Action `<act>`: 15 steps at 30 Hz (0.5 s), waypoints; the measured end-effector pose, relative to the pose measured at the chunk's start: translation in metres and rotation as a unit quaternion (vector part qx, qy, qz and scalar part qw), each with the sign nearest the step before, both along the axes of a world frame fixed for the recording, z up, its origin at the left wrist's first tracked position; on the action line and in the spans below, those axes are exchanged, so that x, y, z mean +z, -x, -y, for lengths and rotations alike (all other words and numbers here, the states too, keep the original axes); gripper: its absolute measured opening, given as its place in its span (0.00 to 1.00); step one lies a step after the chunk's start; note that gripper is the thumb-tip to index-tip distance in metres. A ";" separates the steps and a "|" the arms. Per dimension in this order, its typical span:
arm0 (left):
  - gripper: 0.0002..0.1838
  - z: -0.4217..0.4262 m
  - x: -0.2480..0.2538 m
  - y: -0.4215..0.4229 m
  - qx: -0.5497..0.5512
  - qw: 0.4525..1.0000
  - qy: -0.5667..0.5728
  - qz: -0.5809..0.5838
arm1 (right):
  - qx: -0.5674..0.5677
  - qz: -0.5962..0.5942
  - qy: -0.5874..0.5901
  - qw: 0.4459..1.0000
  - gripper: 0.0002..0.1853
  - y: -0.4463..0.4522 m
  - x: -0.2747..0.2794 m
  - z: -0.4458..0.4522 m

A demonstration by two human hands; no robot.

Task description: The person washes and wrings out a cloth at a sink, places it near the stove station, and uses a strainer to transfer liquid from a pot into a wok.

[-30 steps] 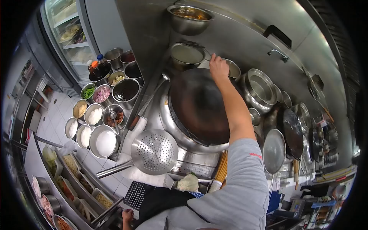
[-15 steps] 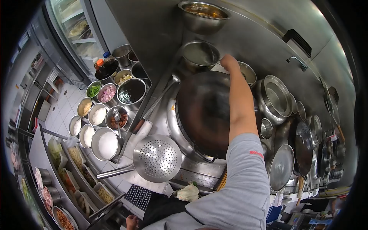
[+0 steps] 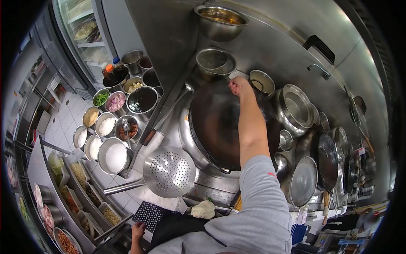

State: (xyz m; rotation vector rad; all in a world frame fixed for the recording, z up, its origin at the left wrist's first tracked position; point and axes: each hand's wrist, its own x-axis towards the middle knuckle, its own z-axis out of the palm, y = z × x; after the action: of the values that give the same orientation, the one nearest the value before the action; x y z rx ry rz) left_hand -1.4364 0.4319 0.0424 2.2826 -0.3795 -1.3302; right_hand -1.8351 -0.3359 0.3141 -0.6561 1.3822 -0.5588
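Observation:
My right hand [image 3: 239, 86] reaches over the large dark wok [image 3: 211, 122] to the back of the stove. Its fingers are closed round the handle of a thin-handled utensil [image 3: 231, 77]. That utensil's head is at the metal pot [image 3: 208, 75] of cloudy liquid, and its shape is unclear. A smaller pot [image 3: 262, 81] stands just right of the hand. My left hand [image 3: 138, 230] hangs low by the dark apron, its fingers loosely curled with nothing visible in them. Nearby, a perforated strainer [image 3: 169, 171] lies left of the wok, its handle pointing left.
Tubs of seasonings, with a pot of dark sauce [image 3: 142, 100], crowd the left. A long-handled utensil [image 3: 169, 110] lies beside the wok. A bowl of amber liquid [image 3: 220, 27] sits at the back. Stacked metal bowls [image 3: 292, 106] and pans stand right. Ingredient bins [image 3: 80, 180] fill the lower left.
My right hand has drawn back slightly from the cloudy-liquid pot, still on the utensil. My left hand has risen further into view. The whole view has shifted a little.

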 end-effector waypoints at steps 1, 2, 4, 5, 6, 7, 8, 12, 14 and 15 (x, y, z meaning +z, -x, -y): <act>0.10 0.001 -0.003 0.000 -0.003 1.000 0.003 0.011 | -0.012 0.015 0.000 1.000 0.07 -0.003 -0.001 -0.005; 0.10 0.003 -0.007 -0.002 -0.006 1.000 0.006 0.022 | -0.024 0.030 0.000 0.999 0.08 -0.006 -0.001 -0.010; 0.10 0.008 -0.006 -0.002 -0.018 0.999 0.004 0.028 | -0.031 0.067 0.018 0.997 0.09 -0.003 -0.003 -0.015; 0.10 0.012 -0.005 -0.003 -0.026 0.999 -0.001 0.023 | -0.039 0.077 0.016 0.996 0.08 0.000 -0.003 -0.016; 0.10 0.014 -0.005 -0.003 -0.034 0.999 -0.006 0.018 | -0.048 0.086 0.013 0.995 0.08 0.003 -0.001 -0.019; 0.11 0.013 -0.010 -0.006 -0.039 0.999 -0.001 0.008 | -0.057 0.095 0.010 0.994 0.07 0.007 0.001 -0.022; 0.11 0.015 -0.013 -0.008 -0.044 0.999 0.005 -0.003 | -0.060 0.110 0.028 0.992 0.07 0.015 0.004 -0.026; 0.10 0.026 -0.018 -0.011 -0.077 0.997 -0.006 0.022 | -0.073 0.106 0.092 0.987 0.06 0.060 0.045 -0.060; 0.11 0.031 -0.016 -0.011 -0.060 0.998 0.002 -0.004 | -0.095 0.043 0.140 0.985 0.04 0.086 0.079 -0.088; 0.11 0.034 -0.017 -0.011 -0.052 0.998 0.007 -0.017 | -0.096 0.017 0.172 0.980 0.02 0.107 0.086 -0.092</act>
State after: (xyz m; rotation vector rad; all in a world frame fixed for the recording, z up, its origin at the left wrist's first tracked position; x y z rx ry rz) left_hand -1.4249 0.3979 0.0258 2.2533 -0.5010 -1.4115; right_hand -1.9424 -0.2438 0.4002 -0.7905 1.3363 -0.9741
